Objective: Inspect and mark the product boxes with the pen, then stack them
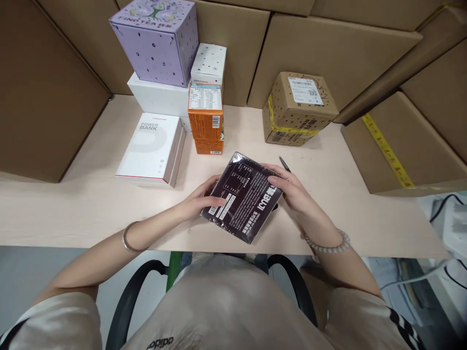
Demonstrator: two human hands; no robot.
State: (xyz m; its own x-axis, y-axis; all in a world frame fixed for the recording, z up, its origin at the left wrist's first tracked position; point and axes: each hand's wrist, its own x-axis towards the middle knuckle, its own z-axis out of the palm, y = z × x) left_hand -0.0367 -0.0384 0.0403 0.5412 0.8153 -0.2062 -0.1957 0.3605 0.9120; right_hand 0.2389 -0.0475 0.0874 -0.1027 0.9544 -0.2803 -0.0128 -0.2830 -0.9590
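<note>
Between my two hands is a dark brown, shiny-wrapped box [243, 199] with white print, tilted above the table's front part. My left hand [207, 195] grips its left side, thumb on the printed face near the barcode and fingers underneath. At its right edge my right hand [286, 187] holds on, thumb over the upper right corner; its other fingers are partly hidden. A dark pen [284, 164] lies just beyond my right hand, partly covered by it. Another small black object [275, 207] peeks out below the box, too hidden to name.
At the left stands a white power bank box [151, 146]. Behind it, a purple tea box [156, 53] sits on a white box [160, 99], beside orange boxes [205, 124] and a small white box [209, 61]. A taped carton [299, 109] stands back right; a larger carton [412, 146] is farther right.
</note>
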